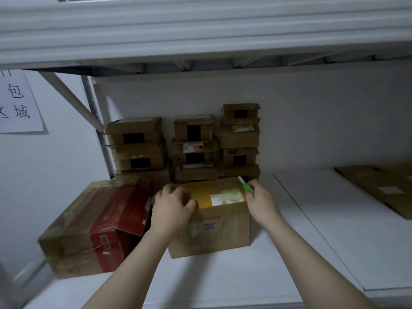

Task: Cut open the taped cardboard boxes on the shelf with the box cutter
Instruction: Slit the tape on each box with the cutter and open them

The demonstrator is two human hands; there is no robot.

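The middle box (211, 233) is matt brown cardboard, scuffed on its near face, its top covered with glossy yellow tape (200, 195) that carries a white paper label (227, 198). The box cutter (247, 186) has a smooth green plastic body and a white tip. The left box (73, 224) is brown cardboard with a red printed panel, and wrinkled clear tape shines over it. The small far boxes (194, 150) are dull, creased cardboard. The shelf board (289, 253) is smooth matt white. The beam above (200, 30) looks like ribbed painted metal. The wall sign (17, 101) is plain white paper.

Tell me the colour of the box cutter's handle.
Green, with a white tip. The box cutter shows best in the head view.
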